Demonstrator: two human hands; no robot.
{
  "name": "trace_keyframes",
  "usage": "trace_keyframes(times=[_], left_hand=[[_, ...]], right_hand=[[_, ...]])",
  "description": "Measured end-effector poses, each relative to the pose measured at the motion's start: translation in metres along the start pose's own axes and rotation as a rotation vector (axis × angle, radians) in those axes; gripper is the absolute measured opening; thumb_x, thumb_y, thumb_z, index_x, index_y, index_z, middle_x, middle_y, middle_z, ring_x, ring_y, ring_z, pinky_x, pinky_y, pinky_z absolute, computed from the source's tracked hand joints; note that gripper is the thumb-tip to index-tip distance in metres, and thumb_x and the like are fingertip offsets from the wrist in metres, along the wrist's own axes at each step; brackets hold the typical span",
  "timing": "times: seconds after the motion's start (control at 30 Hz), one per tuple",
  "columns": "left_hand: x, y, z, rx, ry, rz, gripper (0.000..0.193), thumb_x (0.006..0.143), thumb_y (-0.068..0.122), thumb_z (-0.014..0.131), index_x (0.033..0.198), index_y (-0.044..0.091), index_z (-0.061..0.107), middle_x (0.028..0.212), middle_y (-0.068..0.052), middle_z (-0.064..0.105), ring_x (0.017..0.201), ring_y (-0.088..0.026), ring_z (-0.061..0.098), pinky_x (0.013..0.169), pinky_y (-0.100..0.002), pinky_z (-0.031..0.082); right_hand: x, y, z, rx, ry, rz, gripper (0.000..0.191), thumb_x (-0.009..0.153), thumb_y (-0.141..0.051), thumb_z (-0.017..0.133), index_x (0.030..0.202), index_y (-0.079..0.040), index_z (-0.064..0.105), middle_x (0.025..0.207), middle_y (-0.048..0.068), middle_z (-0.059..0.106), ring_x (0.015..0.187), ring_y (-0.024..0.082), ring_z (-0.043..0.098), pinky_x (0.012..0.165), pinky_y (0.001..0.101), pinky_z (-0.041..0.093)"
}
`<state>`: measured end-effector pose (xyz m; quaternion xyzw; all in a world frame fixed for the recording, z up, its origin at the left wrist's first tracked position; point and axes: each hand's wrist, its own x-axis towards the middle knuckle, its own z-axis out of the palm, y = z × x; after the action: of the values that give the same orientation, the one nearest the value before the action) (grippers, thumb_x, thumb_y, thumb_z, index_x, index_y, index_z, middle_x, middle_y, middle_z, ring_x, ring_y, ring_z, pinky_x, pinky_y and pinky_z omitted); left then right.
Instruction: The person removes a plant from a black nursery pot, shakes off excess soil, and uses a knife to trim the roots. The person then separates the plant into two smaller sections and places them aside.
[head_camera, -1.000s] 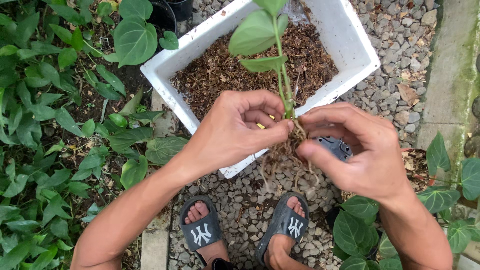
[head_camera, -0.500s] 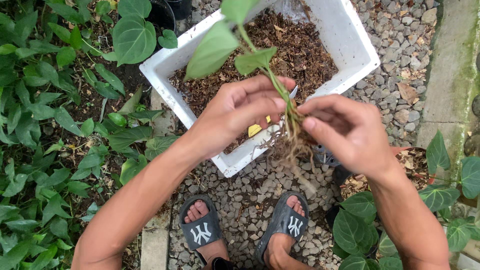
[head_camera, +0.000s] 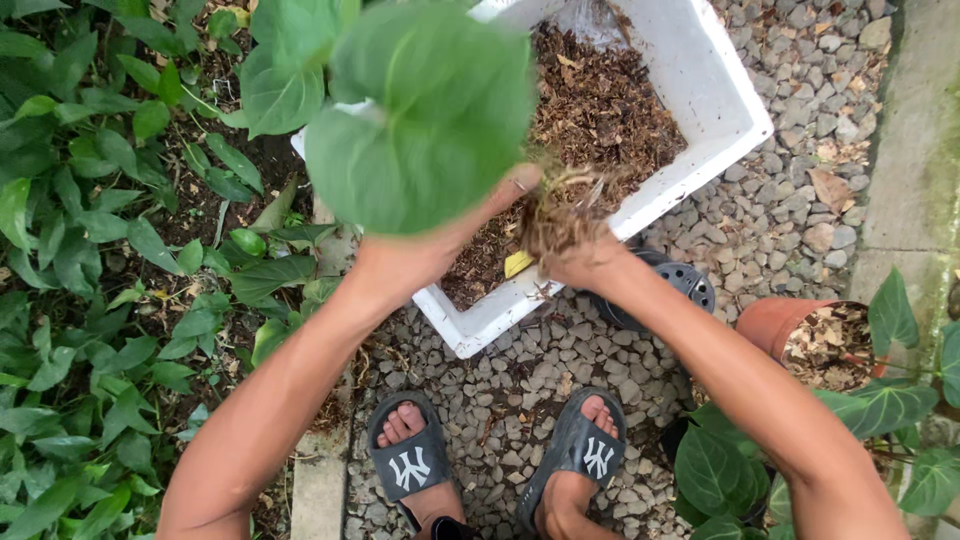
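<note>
In the head view the seedling (head_camera: 420, 120) has come up toward the camera since a moment ago, its leaves now blurred and large above the left hand (head_camera: 420, 262), its tangled roots (head_camera: 555, 215) hanging bare between both hands, clear of the soil. Both the left hand and the right hand (head_camera: 590, 265) are closed on the root clump. Just beyond them sits the white box (head_camera: 735, 110) of brown soil; a black pot (head_camera: 690, 285) lies beside the right wrist.

Grey gravel (head_camera: 790, 190) covers the ground from centre to 2 o'clock, with a pale concrete strip (head_camera: 915, 150) at 3 o'clock. Leafy green groundcover (head_camera: 90, 250) fills the 9 o'clock side. A terracotta pot (head_camera: 775, 322) of dry leaves sits at 4 o'clock; a black plastic pot (head_camera: 690, 285) lies nearer centre.
</note>
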<state>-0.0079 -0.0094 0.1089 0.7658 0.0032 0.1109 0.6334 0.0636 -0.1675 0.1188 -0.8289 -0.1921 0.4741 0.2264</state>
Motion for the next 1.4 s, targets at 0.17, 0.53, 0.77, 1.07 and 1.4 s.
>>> trace_keyframes(times=[0.17,0.53,0.77,1.07,1.4], left_hand=[[-0.007,0.011,0.001,0.078,0.063,-0.017,0.027,0.094,0.020,0.082,0.096,-0.004,0.069,0.080,-0.014,0.064,0.068,-0.015,0.053,0.059,-0.029,0.042],[-0.009,0.017,0.006,-0.462,-0.068,-0.186,0.022,0.100,0.009,0.074,0.112,-0.004,0.061,0.087,-0.007,0.075,0.078,-0.007,0.072,0.069,-0.021,0.061],[-0.012,0.021,0.002,-0.508,-0.179,-0.164,0.031,0.097,0.008,0.074,0.121,-0.001,0.058,0.088,-0.005,0.069,0.079,-0.006,0.071,0.069,-0.021,0.062],[-0.021,0.025,0.004,-0.301,-0.056,-0.119,0.022,0.100,0.010,0.075,0.110,-0.002,0.058,0.087,-0.008,0.074,0.080,-0.007,0.073,0.066,-0.021,0.060],[-0.027,0.020,-0.007,0.173,-0.030,0.331,0.025,0.093,0.015,0.083,0.112,0.003,0.071,0.102,-0.005,0.075,0.092,-0.016,0.072,0.083,-0.033,0.059]], right_hand=[[0.005,0.004,0.005,1.306,-0.150,-0.231,0.025,0.105,-0.020,0.063,0.126,-0.006,0.064,0.116,0.007,0.067,0.098,0.017,0.065,0.086,0.0297,0.057],[-0.008,-0.026,0.012,1.385,-0.033,-0.028,0.031,0.097,-0.020,0.057,0.126,-0.013,0.057,0.122,0.003,0.066,0.109,0.017,0.067,0.083,0.0400,0.061],[-0.016,-0.037,0.009,1.329,-0.097,-0.094,0.033,0.097,-0.022,0.057,0.127,-0.010,0.057,0.118,0.008,0.068,0.102,0.022,0.069,0.080,0.0407,0.061],[-0.008,-0.032,0.005,0.285,-0.058,-0.070,0.033,0.095,-0.021,0.057,0.125,-0.008,0.058,0.108,0.011,0.070,0.092,0.024,0.071,0.076,0.0417,0.060],[-0.040,0.070,-0.023,-0.269,0.288,0.198,0.033,0.092,-0.019,0.057,0.122,-0.006,0.059,0.098,0.015,0.072,0.080,0.027,0.074,0.071,0.0429,0.060]])
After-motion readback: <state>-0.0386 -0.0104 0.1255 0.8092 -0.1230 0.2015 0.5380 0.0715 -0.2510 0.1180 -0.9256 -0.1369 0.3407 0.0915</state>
